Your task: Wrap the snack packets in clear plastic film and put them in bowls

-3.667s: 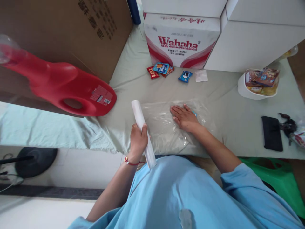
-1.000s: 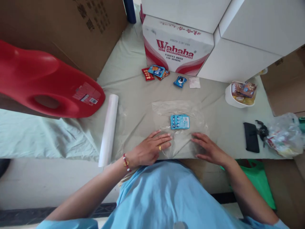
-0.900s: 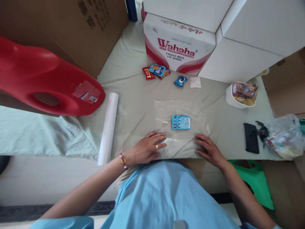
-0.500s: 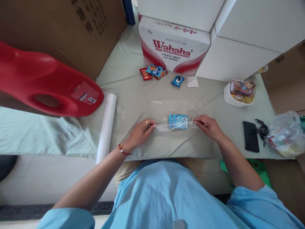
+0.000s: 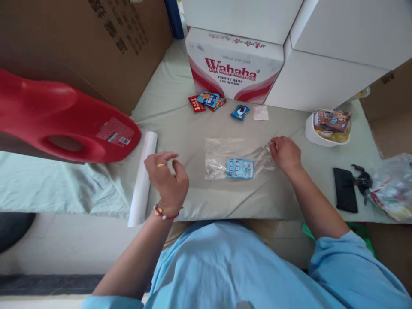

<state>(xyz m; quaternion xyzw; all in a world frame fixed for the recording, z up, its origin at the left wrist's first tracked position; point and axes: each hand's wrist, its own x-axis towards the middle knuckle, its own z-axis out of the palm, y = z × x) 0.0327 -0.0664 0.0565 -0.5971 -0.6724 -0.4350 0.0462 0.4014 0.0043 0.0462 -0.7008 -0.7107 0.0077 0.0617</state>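
A sheet of clear plastic wrap (image 5: pixel 225 152) lies folded on the cloth-covered table, with a small light-blue snack packet (image 5: pixel 240 168) inside it. My right hand (image 5: pixel 285 152) pinches the wrap's right edge. My left hand (image 5: pixel 167 178) is lifted off the table to the left of the wrap, its fingers loosely curled and apart, holding nothing. It hovers beside the white roll of wrap (image 5: pixel 141 178).
A red jug (image 5: pixel 64 122) lies at the left before a brown carton (image 5: pixel 80 38). A Wahaha box (image 5: pixel 233 64) and white boxes stand behind several snack packets (image 5: pixel 209 101). At the right are a white bowl of snacks (image 5: pixel 328 126), a black case (image 5: pixel 345 189) and a plastic bag (image 5: pixel 391 186).
The roll was set down at the left. Both hands folded the near half of the wrap over the blue packet. My left hand has since let go and lifted away leftward.
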